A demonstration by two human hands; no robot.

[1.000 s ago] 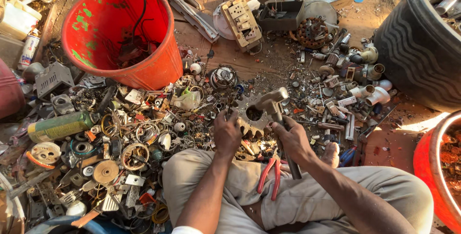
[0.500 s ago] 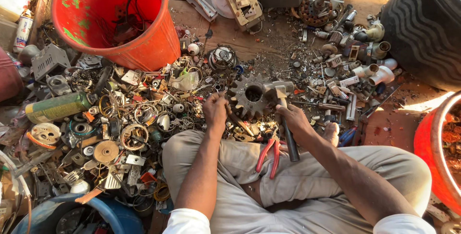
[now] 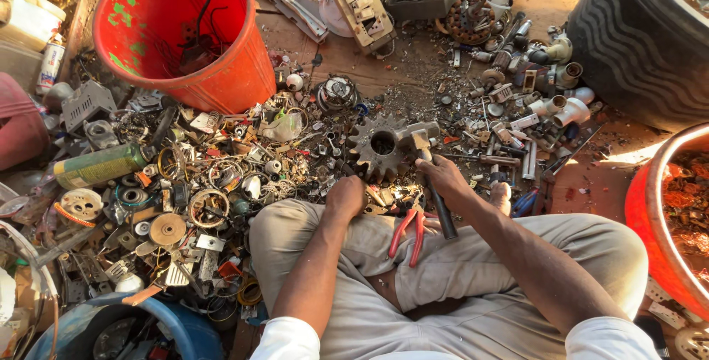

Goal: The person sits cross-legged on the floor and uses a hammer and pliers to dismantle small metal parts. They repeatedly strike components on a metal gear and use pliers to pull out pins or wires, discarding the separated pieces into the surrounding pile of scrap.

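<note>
Orange bucket (image 3: 185, 42) stands far left over a heap of scrap (image 3: 192, 190), and the left hand (image 3: 346, 196) sits curled in a fist at the gear's (image 3: 380, 147) lower edge. Right hand (image 3: 441, 177) wraps its fingers tight round the hammer (image 3: 428, 175), its head resting by the gear on the ground; red pliers (image 3: 408, 231) lie on the lap

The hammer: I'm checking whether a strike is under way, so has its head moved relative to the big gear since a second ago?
Yes. The hammer head now rests against the gear, no longer raised over it.
</note>
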